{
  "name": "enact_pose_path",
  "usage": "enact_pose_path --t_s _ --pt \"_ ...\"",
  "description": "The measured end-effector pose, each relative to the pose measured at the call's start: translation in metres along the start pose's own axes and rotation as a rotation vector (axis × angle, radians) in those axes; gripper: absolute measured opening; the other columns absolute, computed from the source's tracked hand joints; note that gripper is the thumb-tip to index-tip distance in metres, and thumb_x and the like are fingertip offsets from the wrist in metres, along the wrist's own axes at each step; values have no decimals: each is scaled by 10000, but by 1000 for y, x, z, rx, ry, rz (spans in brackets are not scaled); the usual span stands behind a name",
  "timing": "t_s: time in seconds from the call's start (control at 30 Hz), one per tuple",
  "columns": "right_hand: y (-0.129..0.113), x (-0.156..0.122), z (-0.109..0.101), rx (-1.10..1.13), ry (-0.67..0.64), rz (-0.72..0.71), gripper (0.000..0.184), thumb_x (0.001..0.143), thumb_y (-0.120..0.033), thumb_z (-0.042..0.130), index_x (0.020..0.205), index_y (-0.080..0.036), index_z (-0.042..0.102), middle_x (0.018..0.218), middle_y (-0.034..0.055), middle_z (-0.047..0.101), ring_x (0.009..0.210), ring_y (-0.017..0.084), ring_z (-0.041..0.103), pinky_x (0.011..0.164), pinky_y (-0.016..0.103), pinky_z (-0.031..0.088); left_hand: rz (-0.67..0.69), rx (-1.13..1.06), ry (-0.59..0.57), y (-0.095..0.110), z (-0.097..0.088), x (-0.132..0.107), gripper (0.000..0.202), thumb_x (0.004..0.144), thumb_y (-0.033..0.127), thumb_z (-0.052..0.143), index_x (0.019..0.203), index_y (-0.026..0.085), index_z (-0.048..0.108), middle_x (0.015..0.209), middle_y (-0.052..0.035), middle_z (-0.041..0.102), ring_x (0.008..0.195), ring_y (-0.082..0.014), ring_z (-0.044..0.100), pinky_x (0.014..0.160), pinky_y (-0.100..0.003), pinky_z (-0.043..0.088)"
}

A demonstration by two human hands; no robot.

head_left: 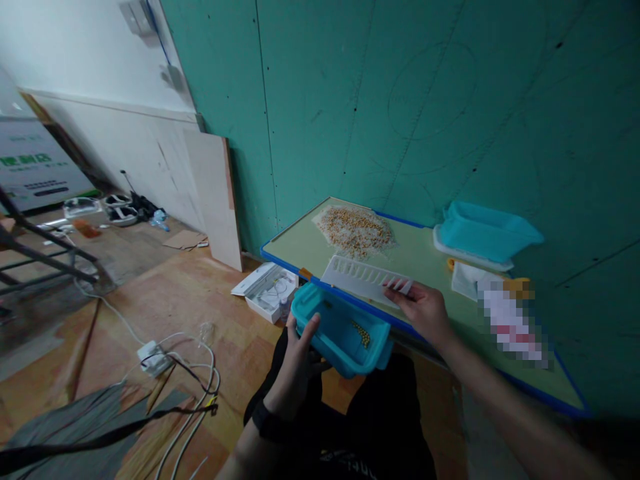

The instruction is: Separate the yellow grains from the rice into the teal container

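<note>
My left hand grips the near left side of a turquoise plastic tub, thumb over the rim. A small cluster of yellow beans or kernels lies inside at the right. The tub is over my lap, just below the table's near edge. With my right hand I pinch the right end of a white slotted plastic strip, which hangs over the table edge above the tub. Beyond it, a spread pile of yellow kernels mixed with white grains covers part of the table.
The pale green table has a blue edge and stands against a green wall. On its right are another turquoise tub on a white base and a partly blurred package. An opened white box and loose cables are on the floor.
</note>
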State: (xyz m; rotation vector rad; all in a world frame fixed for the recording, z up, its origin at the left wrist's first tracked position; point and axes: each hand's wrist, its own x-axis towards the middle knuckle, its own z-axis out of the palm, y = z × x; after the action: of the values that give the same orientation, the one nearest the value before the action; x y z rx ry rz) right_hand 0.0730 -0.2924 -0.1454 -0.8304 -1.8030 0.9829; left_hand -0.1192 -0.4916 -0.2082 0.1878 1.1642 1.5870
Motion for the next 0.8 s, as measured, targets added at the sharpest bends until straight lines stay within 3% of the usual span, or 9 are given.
enact_pose_path --t_s 0.17,0.47,0.57,0.63,0.73,0.8 --pt "-11 -22 4 -48 12 -34 361 866 -673 943 866 -313 928 910 62 921 869 356 897 810 466 752 -8 -9 4 2 4 -4 1057 965 720 886 1820 502 304 1824 -151 576 1387 -459 793 1047 -582 710" --pt "-19 -37 11 -122 31 -106 261 965 -599 879 911 -351 939 939 58 931 850 351 911 784 439 763 -18 -7 14 1 3 -1 1101 953 722 899 1820 533 247 1830 -148 564 1353 -449 809 1038 -582 707" --pt "-19 -41 20 -253 -35 -284 173 1048 -400 785 1059 -371 956 1051 49 943 922 317 928 883 407 774 -3 -11 -12 -3 -1 2 1021 986 703 875 1808 517 299 1805 -142 595 1342 -422 817 1015 -544 711" --pt "-19 -43 33 -339 -90 -488 304 1075 -241 687 1200 -347 943 1158 50 942 1008 277 933 975 379 769 -7 0 -9 -4 -5 4 1013 972 716 882 1795 465 346 1737 -168 651 1289 -411 837 1000 -533 709" --pt "-20 -40 63 -441 -90 -810 449 1059 -53 577 1340 -211 889 1237 97 935 1092 235 927 1039 345 753 -30 24 34 -4 -10 7 1099 898 781 916 1779 407 376 1643 -201 699 1204 -411 851 975 -533 700" --pt "-21 -35 85 -537 -88 -908 444 1046 -13 576 1357 -151 862 1263 130 928 1137 236 920 1067 344 741 -46 28 70 -2 -12 9 1183 849 800 949 1792 400 357 1662 -223 668 1216 -429 836 966 -539 690"
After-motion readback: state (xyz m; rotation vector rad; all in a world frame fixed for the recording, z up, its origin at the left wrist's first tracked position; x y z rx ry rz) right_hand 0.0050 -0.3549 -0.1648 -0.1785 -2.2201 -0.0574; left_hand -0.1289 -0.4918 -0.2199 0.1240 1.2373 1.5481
